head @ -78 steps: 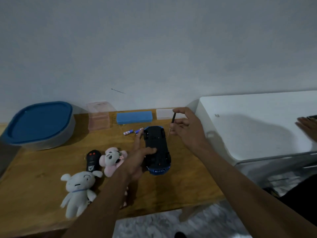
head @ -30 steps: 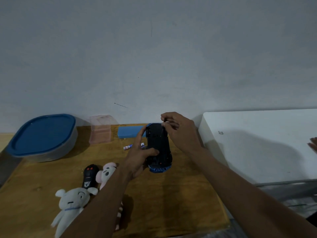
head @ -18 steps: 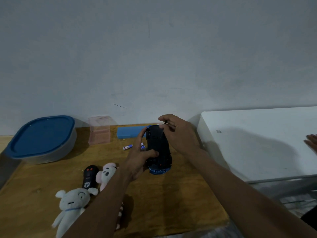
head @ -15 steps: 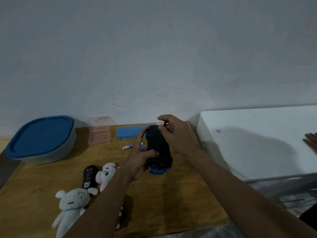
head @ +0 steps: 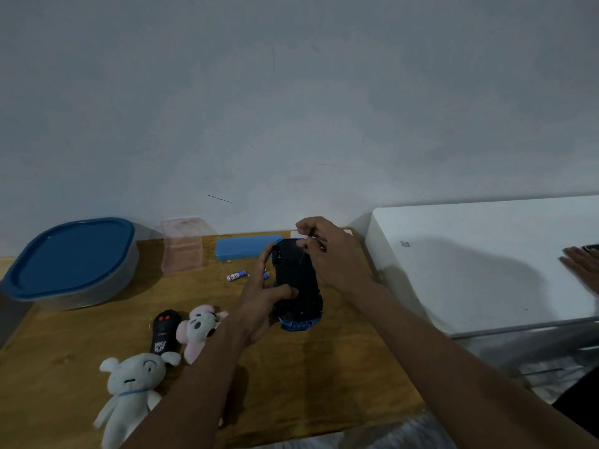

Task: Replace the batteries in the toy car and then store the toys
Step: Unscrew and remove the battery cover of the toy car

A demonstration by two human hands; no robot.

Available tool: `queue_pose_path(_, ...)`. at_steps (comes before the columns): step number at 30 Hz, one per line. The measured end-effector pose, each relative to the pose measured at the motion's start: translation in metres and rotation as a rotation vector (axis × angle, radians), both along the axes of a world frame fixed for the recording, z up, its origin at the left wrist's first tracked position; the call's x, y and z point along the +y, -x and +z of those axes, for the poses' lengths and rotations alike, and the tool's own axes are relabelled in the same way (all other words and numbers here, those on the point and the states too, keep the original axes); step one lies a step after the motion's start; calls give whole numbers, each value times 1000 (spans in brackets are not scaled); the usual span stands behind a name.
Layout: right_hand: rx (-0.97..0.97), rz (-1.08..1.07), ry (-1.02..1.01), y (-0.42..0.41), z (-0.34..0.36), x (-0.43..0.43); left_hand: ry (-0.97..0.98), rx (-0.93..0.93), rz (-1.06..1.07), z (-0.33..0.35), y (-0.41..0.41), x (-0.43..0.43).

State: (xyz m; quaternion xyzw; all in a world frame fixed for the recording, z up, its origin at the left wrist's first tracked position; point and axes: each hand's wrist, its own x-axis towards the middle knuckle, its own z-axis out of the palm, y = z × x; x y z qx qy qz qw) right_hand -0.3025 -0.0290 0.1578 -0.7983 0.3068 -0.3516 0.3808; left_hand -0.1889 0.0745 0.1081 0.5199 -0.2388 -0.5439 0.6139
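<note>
Now, toy car [head: 296,283]: belly up, black ribbed chassis facing you, blue body showing only as a rim at the near end; it is held off the table, far end tipped up
Left hand [head: 259,306]: your fingers wrap the car's left flank, thumb laid across the underside, a firm clasp
Right hand [head: 330,254]: your fingertips pinch a thin tool [head: 303,256], dark handle up, slim shaft pointing down at the far part of the chassis; whether the tip touches, you cannot tell
Batteries [head: 236,276]: two small cylinders with blue and white wraps, lying on the wood just left of the car
Soft toys: white plush [head: 129,384] near the front edge, pink plush [head: 199,332] beside your left wrist, both fuzzy and limp
Remote [head: 163,332]: glossy black, two red buttons, touching the pink plush
Tub [head: 71,254]: rounded, grey walls, blue lid on, far left
Back row: clear pink box [head: 183,251] and flat blue case [head: 246,249] against the wall
Table [head: 324,367]: grained wood; bare stretch to the right of the car and toward the front edge
White top [head: 486,254]: smooth slab butting the table's right side, another hand [head: 583,270] resting at its far right
</note>
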Motion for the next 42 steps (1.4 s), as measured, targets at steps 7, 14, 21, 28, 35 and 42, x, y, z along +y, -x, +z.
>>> queue_pose_path(7,153,-219,-108,38,-23,-7,-117,-15,2,-32,27,10)
queue_pose_path(14,642,-252,-302,112,-97,13,-248,76,-25,-71,69,21)
queue_pose_path(21,786,-262,-380,148,-141,22,-326,130,-16,-80,91,24)
queue_pose_path(28,738,-266,-405,150,-144,21,-360,135,-3,-81,95,30)
queue_pose_path(35,745,-266,-414,151,-145,15,-359,149,-12,-81,88,27)
queue_pose_path(42,467,-186,-252,114,-105,13,-297,172,-44,-71,77,28)
